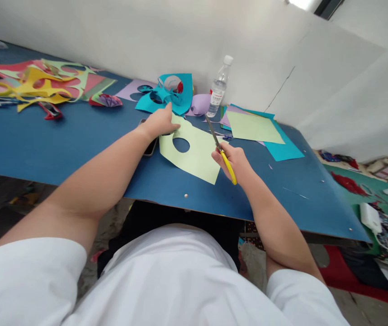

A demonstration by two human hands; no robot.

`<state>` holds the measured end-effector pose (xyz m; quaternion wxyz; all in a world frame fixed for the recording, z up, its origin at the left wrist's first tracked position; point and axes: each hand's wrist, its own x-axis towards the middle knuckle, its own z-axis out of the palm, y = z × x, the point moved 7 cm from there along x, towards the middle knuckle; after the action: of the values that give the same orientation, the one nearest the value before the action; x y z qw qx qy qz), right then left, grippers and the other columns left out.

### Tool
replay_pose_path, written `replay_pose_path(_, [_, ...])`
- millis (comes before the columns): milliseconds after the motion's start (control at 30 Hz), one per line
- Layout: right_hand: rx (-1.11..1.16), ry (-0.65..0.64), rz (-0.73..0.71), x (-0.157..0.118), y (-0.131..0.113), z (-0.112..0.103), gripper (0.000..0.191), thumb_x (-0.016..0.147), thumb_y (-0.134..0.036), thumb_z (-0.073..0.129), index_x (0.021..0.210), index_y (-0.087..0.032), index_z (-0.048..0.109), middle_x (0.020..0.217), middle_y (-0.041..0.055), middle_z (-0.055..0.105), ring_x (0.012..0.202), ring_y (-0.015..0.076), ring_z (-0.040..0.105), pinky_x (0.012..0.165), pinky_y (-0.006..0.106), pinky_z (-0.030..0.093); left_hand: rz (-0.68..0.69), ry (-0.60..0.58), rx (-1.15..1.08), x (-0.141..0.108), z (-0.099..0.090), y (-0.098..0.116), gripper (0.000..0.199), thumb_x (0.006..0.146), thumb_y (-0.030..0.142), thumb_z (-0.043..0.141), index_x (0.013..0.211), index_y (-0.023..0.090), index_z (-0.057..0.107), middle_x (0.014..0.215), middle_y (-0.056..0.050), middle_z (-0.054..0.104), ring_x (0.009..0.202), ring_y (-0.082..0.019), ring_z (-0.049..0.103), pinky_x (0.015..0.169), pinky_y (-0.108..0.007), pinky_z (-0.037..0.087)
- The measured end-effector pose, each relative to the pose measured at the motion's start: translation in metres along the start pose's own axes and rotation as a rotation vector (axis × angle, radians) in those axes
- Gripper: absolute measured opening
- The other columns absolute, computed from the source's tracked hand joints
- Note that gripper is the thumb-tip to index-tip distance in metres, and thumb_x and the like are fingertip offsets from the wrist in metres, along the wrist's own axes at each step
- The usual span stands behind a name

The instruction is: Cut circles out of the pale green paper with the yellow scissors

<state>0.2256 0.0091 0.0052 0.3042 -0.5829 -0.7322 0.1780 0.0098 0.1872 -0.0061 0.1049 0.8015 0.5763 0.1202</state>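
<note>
My left hand (162, 121) is over the upper left of a light green sheet (201, 151), with its forefinger and thumb spread apart. The forefinger points at the bright blue cut paper (182, 102), while the thumb touches the green sheet. A round hole shows in the sheet near my left hand. My right hand (236, 163) is closed around yellow-handled scissors (228, 166) at the sheet's right edge; the blades point up and away and look closed. A dark phone (150, 148) lies partly hidden under my left hand and the sheet.
Behind the sheet stands a water bottle (217, 88), beside curled purple paper (201, 104). Stacked coloured sheets (255, 127) lie at the right. Colourful paper scraps (36, 83) cover the table's left back. A green table (345, 181) with clutter is at the far right.
</note>
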Motion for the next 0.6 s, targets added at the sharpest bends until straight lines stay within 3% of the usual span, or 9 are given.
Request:
replay_pose_path(167, [-0.013,-0.006,0.007,0.0,0.001,0.001,0.064,0.091,-0.087,0.044,0.083,-0.024,0.051,0.065,-0.0002,0.05,0.06,0.0153,0.042,0.061,0.033,0.032,0.048,-0.09,0.031,-0.007,-0.001,0.007,0.101,0.094,0.054,0.076,0.175,0.017,0.029,0.153,-0.022,0.065,0.146,-0.042,0.06,0.118,-0.048,0.05])
replay_pose_path(367, [-0.016,-0.011,-0.002,0.0,0.003,0.002,0.06,0.092,-0.083,0.046,0.083,-0.024,0.05,0.066,0.0003,0.052,0.061,0.0156,0.043,0.062,0.032,0.033,0.102,-0.15,0.021,-0.012,0.001,0.015,0.109,0.086,0.055,0.087,0.174,0.023,0.032,0.127,-0.016,0.079,0.139,-0.045,0.064,0.121,-0.055,0.044])
replay_pose_path(533, [-0.029,-0.018,0.009,0.0,0.003,0.003,0.06,0.091,-0.083,0.045,0.083,-0.024,0.05,0.066,0.0003,0.051,0.061,0.0156,0.043,0.062,0.033,0.032,0.081,-0.057,0.016,-0.011,-0.005,0.012,0.094,0.093,0.053,0.078,0.17,0.02,0.038,0.155,-0.021,0.064,0.149,-0.044,0.056,0.119,-0.05,0.048])
replay_pose_path(600, [-0.036,-0.016,0.017,0.001,0.004,0.003,0.061,0.091,-0.084,0.045,0.083,-0.024,0.05,0.066,0.0001,0.051,0.061,0.0158,0.043,0.061,0.033,0.032,0.077,-0.071,0.018,-0.011,-0.004,0.011,0.093,0.091,0.054,0.079,0.169,0.02,0.04,0.16,-0.02,0.06,0.151,-0.043,0.055,0.119,-0.048,0.049])
